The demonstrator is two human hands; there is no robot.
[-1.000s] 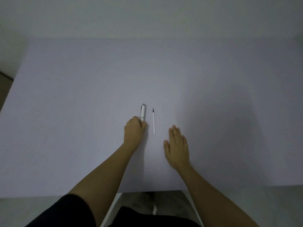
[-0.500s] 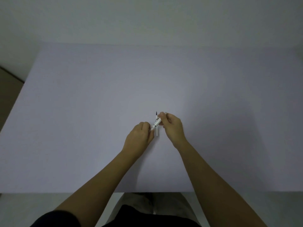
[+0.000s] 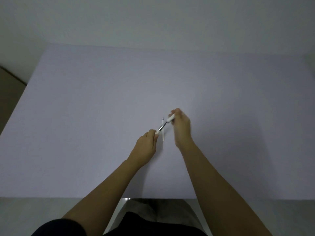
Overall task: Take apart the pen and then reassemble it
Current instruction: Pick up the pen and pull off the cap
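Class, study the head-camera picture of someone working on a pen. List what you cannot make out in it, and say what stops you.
- Head view: the ends of the pen body are covered by the left hand and right hand.
- Head view: whether the body's two halves are joined or already apart is too small and blurred to tell.
- Head view: the middle of the refill on the table is crossed by the pen body.

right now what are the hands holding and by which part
The left hand grips the pen barrel by its near end; the right hand pinches the white front piece. The refill lies unheld on the table.
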